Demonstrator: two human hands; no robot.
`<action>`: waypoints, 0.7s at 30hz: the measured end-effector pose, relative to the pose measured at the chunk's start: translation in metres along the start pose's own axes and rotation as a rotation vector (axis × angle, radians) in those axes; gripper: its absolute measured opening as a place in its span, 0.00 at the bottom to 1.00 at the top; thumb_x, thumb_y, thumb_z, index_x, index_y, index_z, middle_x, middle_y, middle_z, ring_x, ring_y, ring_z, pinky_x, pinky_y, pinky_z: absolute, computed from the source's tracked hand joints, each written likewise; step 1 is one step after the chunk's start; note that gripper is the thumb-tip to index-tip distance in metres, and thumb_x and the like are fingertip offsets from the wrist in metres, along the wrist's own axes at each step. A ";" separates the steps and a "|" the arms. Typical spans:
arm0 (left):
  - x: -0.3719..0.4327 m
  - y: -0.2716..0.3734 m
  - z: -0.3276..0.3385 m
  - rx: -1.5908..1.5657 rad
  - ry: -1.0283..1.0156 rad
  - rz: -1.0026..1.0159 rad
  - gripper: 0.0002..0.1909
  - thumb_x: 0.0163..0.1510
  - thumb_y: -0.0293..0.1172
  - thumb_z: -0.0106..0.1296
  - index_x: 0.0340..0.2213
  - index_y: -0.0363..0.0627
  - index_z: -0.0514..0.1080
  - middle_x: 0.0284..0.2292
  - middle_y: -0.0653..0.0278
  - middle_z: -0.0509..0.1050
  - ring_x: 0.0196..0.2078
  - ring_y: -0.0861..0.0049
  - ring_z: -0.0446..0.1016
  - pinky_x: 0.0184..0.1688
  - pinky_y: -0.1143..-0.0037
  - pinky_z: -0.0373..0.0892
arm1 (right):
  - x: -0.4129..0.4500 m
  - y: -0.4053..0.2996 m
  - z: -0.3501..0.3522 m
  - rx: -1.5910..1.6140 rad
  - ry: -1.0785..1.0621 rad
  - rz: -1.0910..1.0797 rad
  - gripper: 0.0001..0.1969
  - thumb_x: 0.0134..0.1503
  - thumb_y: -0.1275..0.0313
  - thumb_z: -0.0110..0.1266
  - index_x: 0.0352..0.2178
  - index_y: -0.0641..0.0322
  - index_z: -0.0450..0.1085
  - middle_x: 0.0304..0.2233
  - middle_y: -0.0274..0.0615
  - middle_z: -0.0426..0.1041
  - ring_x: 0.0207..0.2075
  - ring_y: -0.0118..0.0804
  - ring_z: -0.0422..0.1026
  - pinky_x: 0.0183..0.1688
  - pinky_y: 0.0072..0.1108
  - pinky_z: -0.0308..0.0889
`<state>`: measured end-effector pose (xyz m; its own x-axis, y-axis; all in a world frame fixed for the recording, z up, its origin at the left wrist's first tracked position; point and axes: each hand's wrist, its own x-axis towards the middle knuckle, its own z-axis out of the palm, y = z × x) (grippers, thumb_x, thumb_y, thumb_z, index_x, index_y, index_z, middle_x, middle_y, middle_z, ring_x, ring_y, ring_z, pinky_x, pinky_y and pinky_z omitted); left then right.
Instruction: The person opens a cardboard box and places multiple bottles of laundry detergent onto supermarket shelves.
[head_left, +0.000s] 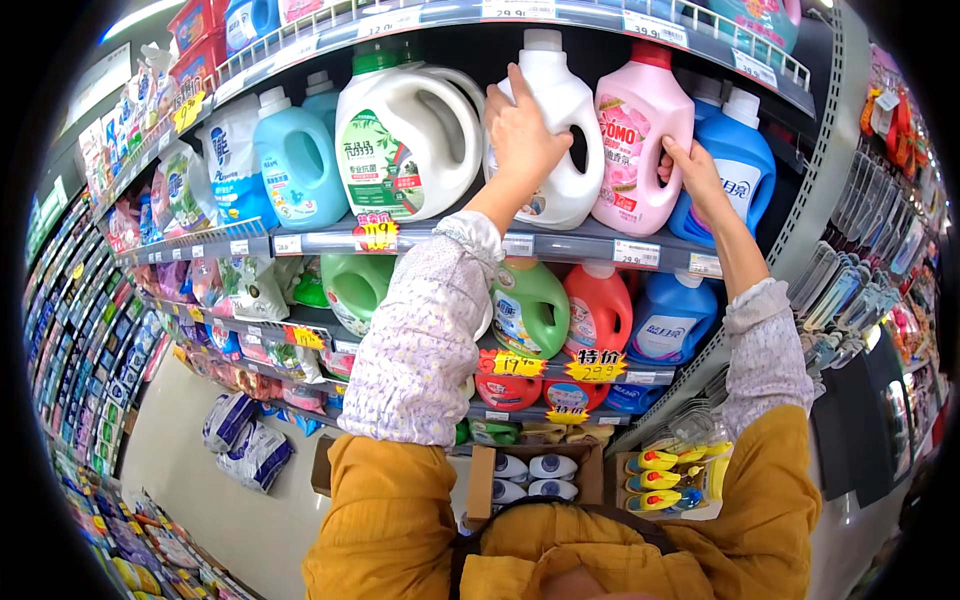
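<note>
My left hand (527, 133) lies across a white laundry detergent bottle (556, 79), fingers on its upper left side and thumb beside the handle opening. My palm covers part of its label. Around the handle of a pink OMO detergent bottle (628, 101) with a red cap, my right hand (694, 171) is curled. Both bottles stand upright, side by side on a shelf (570, 244). Left of them is a large white bottle with a green label (384, 169); a blue bottle (739, 150) stands partly behind my right hand.
A light-blue bottle (300, 165) and bagged detergents (236, 161) line the shelf's left. Lower shelves hold green (534, 307), red (600, 304) and blue (671, 319) bottles. On the floor are an open carton (480, 487), yellow-topped bottles (652, 480) and plastic-wrapped packs (255, 454). Hanging goods (847, 277) flank the right.
</note>
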<state>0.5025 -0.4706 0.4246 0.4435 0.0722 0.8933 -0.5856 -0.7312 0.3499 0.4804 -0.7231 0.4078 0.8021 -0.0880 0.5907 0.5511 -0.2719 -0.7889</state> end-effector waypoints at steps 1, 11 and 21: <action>0.001 0.000 0.000 -0.001 -0.015 -0.021 0.56 0.29 0.34 0.65 0.56 0.38 0.43 0.49 0.29 0.51 0.51 0.39 0.56 0.52 0.63 0.58 | 0.001 0.002 0.000 0.083 -0.010 0.046 0.16 0.54 0.58 0.51 0.30 0.62 0.64 0.22 0.33 0.65 0.23 0.23 0.65 0.29 0.16 0.65; 0.006 -0.002 0.002 0.044 0.004 0.002 0.51 0.28 0.35 0.61 0.52 0.35 0.46 0.43 0.37 0.60 0.46 0.44 0.61 0.50 0.61 0.58 | 0.001 0.007 0.010 0.228 0.070 0.002 0.18 0.52 0.56 0.54 0.24 0.60 0.63 0.16 0.29 0.62 0.15 0.21 0.61 0.18 0.14 0.59; 0.004 -0.005 0.006 0.069 0.026 0.052 0.50 0.29 0.34 0.61 0.51 0.36 0.46 0.41 0.36 0.59 0.44 0.44 0.61 0.49 0.61 0.58 | 0.010 -0.002 0.026 0.062 0.126 -0.165 0.20 0.49 0.56 0.57 0.21 0.66 0.66 0.13 0.32 0.64 0.11 0.21 0.59 0.14 0.15 0.54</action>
<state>0.5110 -0.4707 0.4250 0.3954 0.0500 0.9171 -0.5586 -0.7796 0.2833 0.4932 -0.6983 0.4109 0.6670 -0.1674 0.7260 0.6886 -0.2335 -0.6865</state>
